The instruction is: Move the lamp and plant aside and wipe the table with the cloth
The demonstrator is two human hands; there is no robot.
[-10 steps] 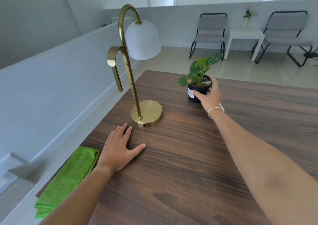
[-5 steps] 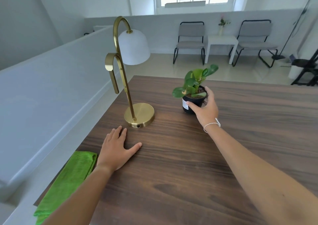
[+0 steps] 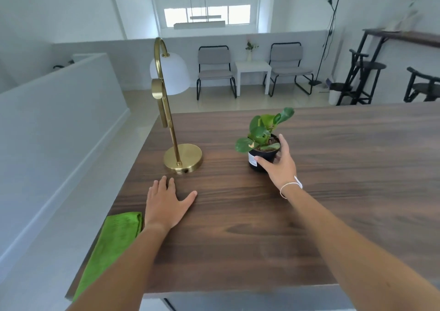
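On table (image 3: 238,251): right hand (image 3: 279,167) grips plant (image 3: 263,144), label unreadable; left hand (image 3: 164,206) spread flat.

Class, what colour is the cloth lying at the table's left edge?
Bright green; the cloth shows clearly in the head view.

Both forearms are bare, with no sleeves in view. A thin white band (image 3: 291,187) circles the wrist just behind the right hand (image 3: 279,167); the left hand (image 3: 166,206) wears nothing.
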